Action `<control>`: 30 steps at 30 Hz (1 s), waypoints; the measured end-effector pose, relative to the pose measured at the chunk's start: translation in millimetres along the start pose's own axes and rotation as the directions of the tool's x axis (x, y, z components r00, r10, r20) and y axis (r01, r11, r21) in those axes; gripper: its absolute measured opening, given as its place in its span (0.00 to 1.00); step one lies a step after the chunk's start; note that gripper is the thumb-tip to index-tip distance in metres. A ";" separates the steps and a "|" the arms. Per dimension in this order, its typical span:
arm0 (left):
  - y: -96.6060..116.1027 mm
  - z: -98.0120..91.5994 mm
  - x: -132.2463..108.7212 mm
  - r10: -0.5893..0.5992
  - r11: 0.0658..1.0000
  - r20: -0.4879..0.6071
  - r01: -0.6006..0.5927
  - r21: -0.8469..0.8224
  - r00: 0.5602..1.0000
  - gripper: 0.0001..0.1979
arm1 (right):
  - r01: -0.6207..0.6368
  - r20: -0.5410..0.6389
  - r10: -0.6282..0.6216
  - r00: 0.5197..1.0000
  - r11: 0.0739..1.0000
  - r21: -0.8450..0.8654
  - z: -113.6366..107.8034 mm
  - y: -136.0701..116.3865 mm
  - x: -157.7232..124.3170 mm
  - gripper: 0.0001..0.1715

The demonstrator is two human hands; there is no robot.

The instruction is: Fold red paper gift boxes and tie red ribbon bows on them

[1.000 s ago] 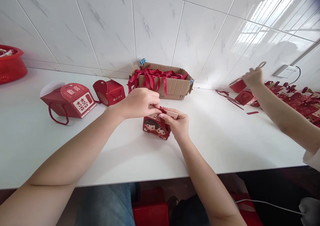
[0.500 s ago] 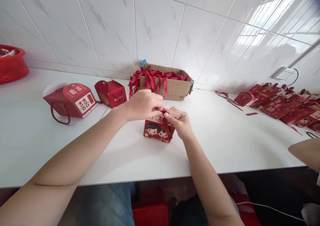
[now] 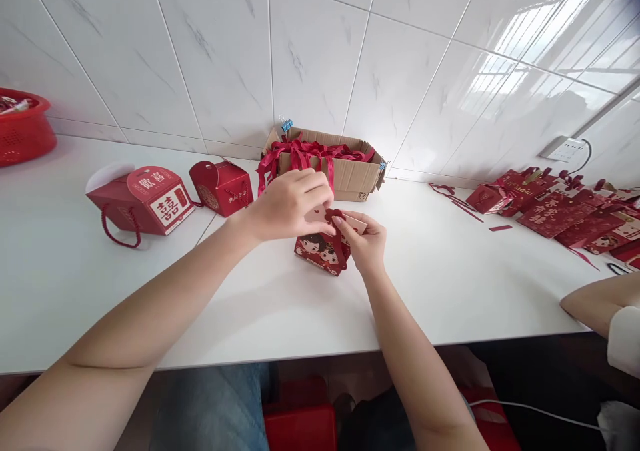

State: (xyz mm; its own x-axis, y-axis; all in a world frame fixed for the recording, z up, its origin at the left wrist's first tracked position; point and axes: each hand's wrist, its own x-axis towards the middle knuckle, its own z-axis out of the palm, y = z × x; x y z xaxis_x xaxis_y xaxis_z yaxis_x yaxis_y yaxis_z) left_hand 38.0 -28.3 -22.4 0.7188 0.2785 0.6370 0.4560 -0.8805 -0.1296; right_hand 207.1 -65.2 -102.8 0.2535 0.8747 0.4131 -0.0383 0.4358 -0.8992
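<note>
While under gift box [image 3: 320,251], tile-backed counter [image 3: 450,291].

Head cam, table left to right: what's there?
Red basket, large red gift box, smaller red gift box, cardboard box of ribbons, loose ribbon strips, pile of red boxes. Held box overlaps the cardboard box: skipped.

The left forearm [image 3: 150,304] and the right forearm [image 3: 410,358] reach forward and converge. The left hand [image 3: 287,204] arches palm-down, its fingers curled and its thumb and forefinger pinched together. Just to its right and slightly lower, the right hand [image 3: 365,241] pinches too, its fingertips almost meeting the left's.
</note>
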 end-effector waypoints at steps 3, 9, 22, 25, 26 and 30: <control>20.4 17.9 -1.6 -0.116 0.993 0.072 0.115 0.027 0.991 0.25 | -0.020 -0.093 0.017 0.996 0.999 -0.027 -2.1 0.2 2.3 0.14; 33.4 45.0 -4.6 -0.444 0.891 0.350 0.449 0.071 0.825 0.28 | -0.069 -0.172 0.071 0.983 0.997 0.019 -4.4 4.6 7.3 0.15; 29.4 26.5 2.4 -0.579 0.789 0.275 0.612 -0.050 0.768 0.15 | -0.022 -0.101 0.011 0.995 0.994 -0.105 -3.3 4.4 3.5 0.15; 27.2 27.5 2.1 -0.600 0.788 0.246 0.615 0.018 0.762 0.15 | -0.041 -0.057 0.035 0.998 0.995 -0.096 -3.3 4.0 3.2 0.16; 26.7 27.3 2.2 -0.608 0.785 0.245 0.618 0.040 0.756 0.14 | -0.047 -0.039 0.043 0.998 0.995 -0.088 -3.1 3.9 3.1 0.17; 27.9 24.5 3.3 -0.616 0.782 0.262 0.616 0.092 0.743 0.11 | -0.052 -0.015 0.051 0.999 0.996 -0.072 -2.4 4.2 2.7 0.18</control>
State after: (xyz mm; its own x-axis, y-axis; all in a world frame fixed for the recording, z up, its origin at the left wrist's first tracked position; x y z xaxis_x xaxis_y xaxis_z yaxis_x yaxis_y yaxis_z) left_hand 66.0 -42.6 -42.5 0.3902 0.8498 0.3544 0.8479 -0.4817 0.2213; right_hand 210.0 -61.5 -105.9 0.2657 0.8927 0.3641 0.0184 0.3729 -0.9277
